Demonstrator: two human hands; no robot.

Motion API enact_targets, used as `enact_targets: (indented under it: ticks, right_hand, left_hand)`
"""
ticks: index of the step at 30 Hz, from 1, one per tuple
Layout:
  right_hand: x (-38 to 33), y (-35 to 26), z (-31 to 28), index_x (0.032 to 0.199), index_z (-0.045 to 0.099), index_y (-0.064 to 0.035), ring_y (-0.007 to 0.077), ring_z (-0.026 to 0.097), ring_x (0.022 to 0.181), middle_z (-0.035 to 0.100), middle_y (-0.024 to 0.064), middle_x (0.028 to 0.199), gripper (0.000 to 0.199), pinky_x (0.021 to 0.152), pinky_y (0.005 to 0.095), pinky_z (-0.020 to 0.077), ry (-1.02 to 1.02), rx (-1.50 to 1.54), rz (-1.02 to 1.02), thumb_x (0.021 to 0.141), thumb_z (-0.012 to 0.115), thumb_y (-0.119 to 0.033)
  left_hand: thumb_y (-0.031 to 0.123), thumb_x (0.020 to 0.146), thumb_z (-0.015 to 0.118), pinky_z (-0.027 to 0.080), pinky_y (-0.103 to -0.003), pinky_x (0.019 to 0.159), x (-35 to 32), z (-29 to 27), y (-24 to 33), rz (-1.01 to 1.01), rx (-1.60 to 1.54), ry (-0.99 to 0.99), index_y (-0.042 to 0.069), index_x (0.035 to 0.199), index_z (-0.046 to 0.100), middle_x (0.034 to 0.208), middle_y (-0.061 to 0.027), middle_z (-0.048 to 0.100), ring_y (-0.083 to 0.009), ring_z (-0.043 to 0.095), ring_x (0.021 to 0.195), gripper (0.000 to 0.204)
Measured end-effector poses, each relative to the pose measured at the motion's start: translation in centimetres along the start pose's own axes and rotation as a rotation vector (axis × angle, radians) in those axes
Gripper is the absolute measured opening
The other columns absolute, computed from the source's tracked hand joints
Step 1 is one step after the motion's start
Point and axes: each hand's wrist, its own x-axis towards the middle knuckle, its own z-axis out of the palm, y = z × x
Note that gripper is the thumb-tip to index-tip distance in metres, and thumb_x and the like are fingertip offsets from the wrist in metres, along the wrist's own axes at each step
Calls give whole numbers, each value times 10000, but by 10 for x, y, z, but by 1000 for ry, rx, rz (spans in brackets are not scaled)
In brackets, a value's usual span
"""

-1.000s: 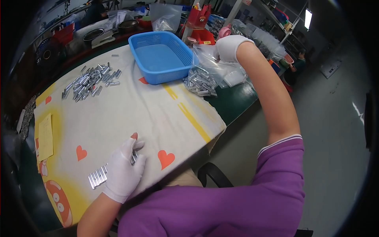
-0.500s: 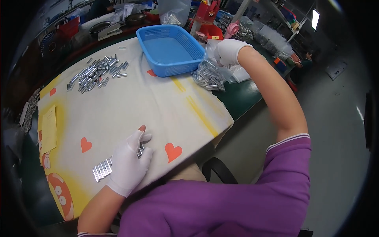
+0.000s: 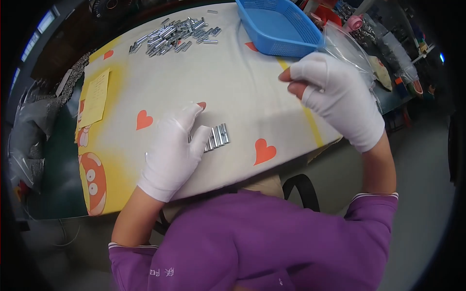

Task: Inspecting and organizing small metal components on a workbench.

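Observation:
My left hand [image 3: 170, 145], in a white glove with bare fingertips, lies over a row of short metal cylinders [image 3: 217, 137] on the cloth. Its fingers are stretched out and the thumb rests against the row; part of the row is hidden under the hand. My right hand [image 3: 335, 92], gloved the same way, is raised over the right side of the cloth. Its fingers are curled in, and whatever they may hold is hidden. A loose pile of similar metal cylinders [image 3: 172, 36] lies toward the back.
A blue plastic basket [image 3: 286, 48] stands at the back right, with a clear plastic bag [image 3: 347, 46] beside it. The cloth [image 3: 228, 87] with printed hearts covers the table. A yellow paper slip [image 3: 95, 99] lies at the left, near grey plastic bags [image 3: 31, 131].
My right hand has come back from the bag at the right toward the middle of the cloth. The view has shifted; more of the cylinder row shows right of my left hand.

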Motion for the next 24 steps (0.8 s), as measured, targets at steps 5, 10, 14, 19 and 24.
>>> enact_targets:
  ticks: [5,10,14,19,24]
  right_hand:
    - [-29,-40,81,1141,644,-26,332,612,942,624,143,1020,318,824,391,496,-369,110,93,843,660,-136]
    - [-12,-30,119,1129,638,-23,358,583,918,595,167,971,332,826,400,485,-243,206,108,828,687,-156]
    - [-10,-25,128,1088,643,-31,359,577,905,589,168,980,320,808,399,483,-280,242,63,800,707,-154]
    - [-21,-31,128,1021,639,-56,318,572,863,572,130,936,303,755,377,473,-66,374,41,739,746,-84]
    - [-29,-34,131,999,638,-69,276,571,838,564,107,909,309,722,357,473,-50,467,146,716,763,-62]
  left_hand:
    - [115,795,686,460,-418,949,-13,-24,-18,135,192,-8,-50,1037,666,1080,-209,646,-382,576,1105,293]
    - [197,763,757,436,-442,1013,-17,-5,-17,103,124,-58,-11,1025,701,1222,-198,626,-419,499,1251,339]
    - [201,752,770,444,-444,1004,-13,1,-16,85,146,-43,14,1033,711,1215,-197,630,-414,502,1254,342]
    - [125,715,795,505,-426,906,-21,7,-18,82,-11,-11,23,1003,650,1182,-190,647,-393,580,1159,339]
    - [57,704,780,534,-402,795,-29,15,-28,145,-111,72,23,1012,610,1095,-202,666,-379,648,983,353]
